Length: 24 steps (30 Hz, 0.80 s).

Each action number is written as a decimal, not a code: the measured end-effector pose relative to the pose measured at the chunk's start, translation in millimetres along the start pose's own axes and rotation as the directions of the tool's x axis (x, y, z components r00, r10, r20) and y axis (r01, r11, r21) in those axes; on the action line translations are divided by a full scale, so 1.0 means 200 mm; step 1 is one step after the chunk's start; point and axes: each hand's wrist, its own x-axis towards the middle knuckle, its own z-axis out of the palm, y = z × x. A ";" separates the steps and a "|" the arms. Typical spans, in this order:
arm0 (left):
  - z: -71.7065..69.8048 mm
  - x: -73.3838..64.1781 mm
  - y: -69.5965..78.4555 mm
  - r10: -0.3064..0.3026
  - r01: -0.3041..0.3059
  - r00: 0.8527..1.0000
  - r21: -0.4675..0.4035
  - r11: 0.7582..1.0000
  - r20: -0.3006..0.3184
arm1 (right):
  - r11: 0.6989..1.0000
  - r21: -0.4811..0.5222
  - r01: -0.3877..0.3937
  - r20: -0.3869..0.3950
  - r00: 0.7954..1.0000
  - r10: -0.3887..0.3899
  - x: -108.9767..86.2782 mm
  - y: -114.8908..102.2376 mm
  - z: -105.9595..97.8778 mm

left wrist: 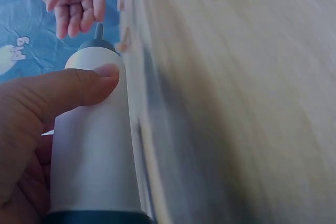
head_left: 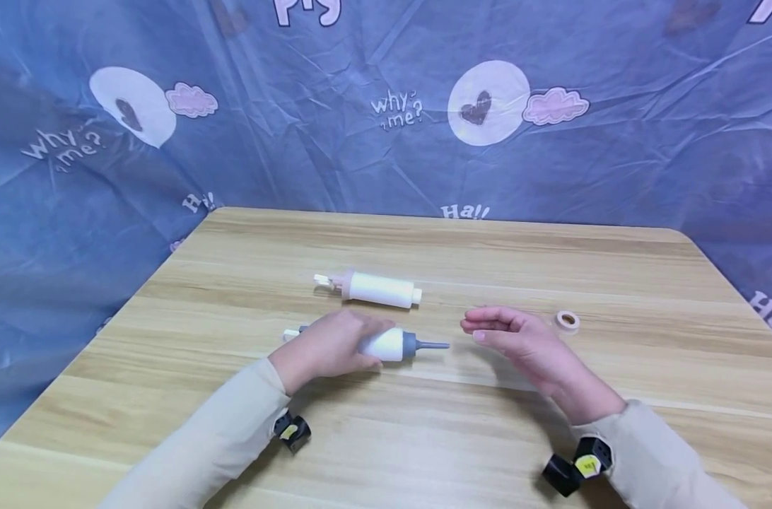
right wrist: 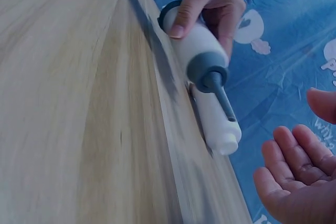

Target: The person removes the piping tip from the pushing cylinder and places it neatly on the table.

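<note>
My left hand grips a white squeeze bottle with a grey-blue collar and a thin grey nozzle pointing right. In the left wrist view the thumb presses along the side of the bottle; most of the other fingers are hidden behind it. The bottle lies sideways, low over the table; whether it touches the wood I cannot tell. Facing the nozzle tip from the right, my right hand holds nothing. Its fingers are loosely bent, palm turned inward, as the right hand also appears in the right wrist view.
Behind the held bottle lies a second white bottle with a pink collar and a white short spout end. A small ring-shaped roll of tape rests beyond the right hand. The wooden table backs onto a blue printed cloth.
</note>
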 end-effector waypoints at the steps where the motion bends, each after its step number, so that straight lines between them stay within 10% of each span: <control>1: -0.01 0.00 0.01 0.005 -0.005 1.000 0.001 1.000 -0.006 | 1.000 -0.005 0.000 0.004 1.000 0.000 0.00 0.00 0.01; 24: -0.08 0.02 0.20 0.153 -0.136 0.978 0.122 0.983 -0.140 | 1.000 0.018 0.002 0.068 0.998 -0.003 0.05 0.02 0.16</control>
